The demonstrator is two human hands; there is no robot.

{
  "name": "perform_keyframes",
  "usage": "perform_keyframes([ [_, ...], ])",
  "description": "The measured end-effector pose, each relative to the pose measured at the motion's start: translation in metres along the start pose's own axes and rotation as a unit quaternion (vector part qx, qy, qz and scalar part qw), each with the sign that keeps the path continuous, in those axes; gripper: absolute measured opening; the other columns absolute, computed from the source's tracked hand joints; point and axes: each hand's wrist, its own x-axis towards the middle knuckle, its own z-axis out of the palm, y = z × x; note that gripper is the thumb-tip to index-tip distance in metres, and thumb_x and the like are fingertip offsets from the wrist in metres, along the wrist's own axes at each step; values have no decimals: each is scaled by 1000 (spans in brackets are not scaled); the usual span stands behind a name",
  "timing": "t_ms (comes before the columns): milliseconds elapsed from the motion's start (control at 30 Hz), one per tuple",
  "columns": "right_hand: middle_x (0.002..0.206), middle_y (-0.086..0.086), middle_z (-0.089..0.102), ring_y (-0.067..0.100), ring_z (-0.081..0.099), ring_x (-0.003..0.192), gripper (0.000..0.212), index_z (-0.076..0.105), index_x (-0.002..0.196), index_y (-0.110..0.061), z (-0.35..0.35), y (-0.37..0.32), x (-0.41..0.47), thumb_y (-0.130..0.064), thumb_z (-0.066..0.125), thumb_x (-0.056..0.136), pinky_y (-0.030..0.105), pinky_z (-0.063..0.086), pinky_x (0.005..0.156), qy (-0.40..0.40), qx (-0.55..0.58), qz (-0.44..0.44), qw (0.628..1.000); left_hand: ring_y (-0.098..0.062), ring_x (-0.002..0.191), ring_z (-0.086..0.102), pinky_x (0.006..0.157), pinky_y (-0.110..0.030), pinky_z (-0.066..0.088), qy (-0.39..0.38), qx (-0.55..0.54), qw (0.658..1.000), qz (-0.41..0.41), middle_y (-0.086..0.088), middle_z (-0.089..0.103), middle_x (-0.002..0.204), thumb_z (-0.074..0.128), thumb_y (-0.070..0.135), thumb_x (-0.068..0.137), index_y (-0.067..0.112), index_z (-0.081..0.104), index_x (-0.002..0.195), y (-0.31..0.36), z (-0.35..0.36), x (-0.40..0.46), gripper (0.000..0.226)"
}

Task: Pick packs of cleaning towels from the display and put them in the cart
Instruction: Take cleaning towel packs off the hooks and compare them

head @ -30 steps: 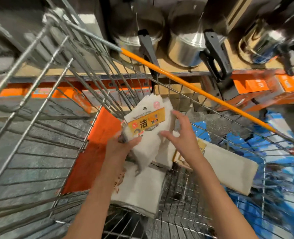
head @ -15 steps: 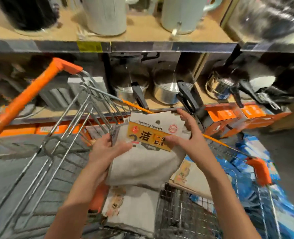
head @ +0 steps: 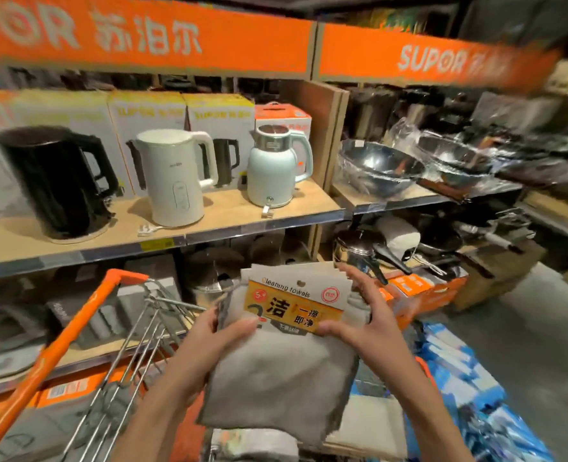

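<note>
A pack of grey cleaning towels [head: 276,371] with an orange and white label card is held up in front of me, above the wire cart [head: 132,358]. My left hand [head: 216,341] grips its left edge, thumb on the front. My right hand [head: 362,315] holds the right side of the label card, thumb on the front and fingers spread behind. More packs of towels [head: 369,428] lie in the cart below, mostly hidden by the held pack and my arms.
The cart's orange handle [head: 49,358] runs up the left. Shelves ahead carry a black kettle [head: 59,181], a white kettle [head: 172,175] and a pale green kettle [head: 276,165]. Woks and pots [head: 379,168] fill the right shelves. Blue packs [head: 469,378] sit low right.
My view has tilted up from the cart to the shelves. Both hands have lifted the pack of towels out of the cart basket and hold it higher, label facing me.
</note>
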Motion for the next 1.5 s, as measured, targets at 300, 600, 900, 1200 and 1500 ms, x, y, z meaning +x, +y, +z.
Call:
perform_keyframes([
  [300,108,-20,58,4,62,100,75,51,112,-50,-32,-42,-42,-1,81,62,24,56,80,113,-10,-15,993,-20,85,72,62,-25,56,-98,26,994,31,3,74,98,79,48,55,28,57,114,33,40,-12,67],
  [600,119,-13,57,6,63,102,78,52,117,-48,-3,-78,-126,0,80,63,29,57,80,276,-24,12,961,-14,72,72,53,-22,54,-242,37,970,10,9,75,84,68,25,74,31,58,102,39,46,-30,30],
  [900,118,-11,57,12,63,103,72,52,114,-52,57,-125,-249,-5,80,67,34,58,78,435,-81,58,895,-25,82,73,68,-40,57,-414,58,908,-41,-3,75,94,79,47,40,28,61,110,38,50,-87,74],
  [1200,117,-25,53,2,56,109,72,49,113,-58,102,-188,-399,-13,82,66,29,53,88,586,-181,78,785,-16,66,69,62,-32,56,-564,42,824,-21,-5,74,78,78,30,48,16,65,89,33,93,-216,45],
  [1500,129,-14,49,-2,48,118,77,50,114,-58,200,-249,-578,-16,85,60,30,41,105,707,-264,118,646,-22,83,71,76,-38,56,-695,28,717,-44,-4,75,91,76,46,46,27,70,95,7,84,-403,53],
])
